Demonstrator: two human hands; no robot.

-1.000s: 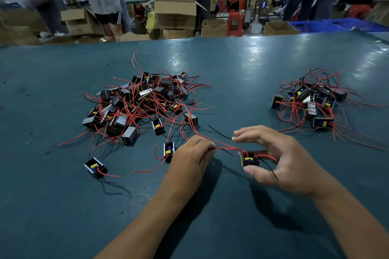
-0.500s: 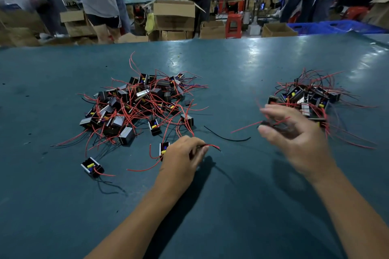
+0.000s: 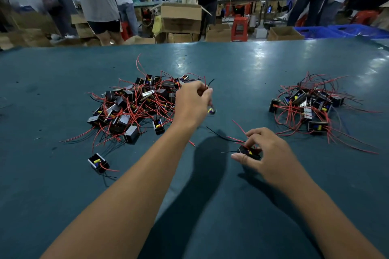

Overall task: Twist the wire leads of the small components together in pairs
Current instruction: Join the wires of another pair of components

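A big heap of small black components (image 3: 136,107) with red and black wire leads lies left of centre on the teal table (image 3: 210,206). A smaller heap (image 3: 309,107) lies at the right. My left hand (image 3: 193,103) is raised beside the big heap and pinches wire leads (image 3: 209,85). One component (image 3: 212,111) dangles blurred below its fingers. My right hand (image 3: 267,153) is low at centre right, its thumb and fingers curled round another black component (image 3: 249,152) on the table. That component's red and black leads trail off to the left.
A single component (image 3: 97,163) sits alone near the left front of the big heap. Beyond the table's far edge (image 3: 189,43) stand several people, cardboard boxes (image 3: 181,17), a red stool (image 3: 239,28) and blue crates (image 3: 336,31).
My right hand swung out to the right heap, then came back to the centre and now grips a component. My left hand rose from the table toward the big heap, lifting a component by its leads.
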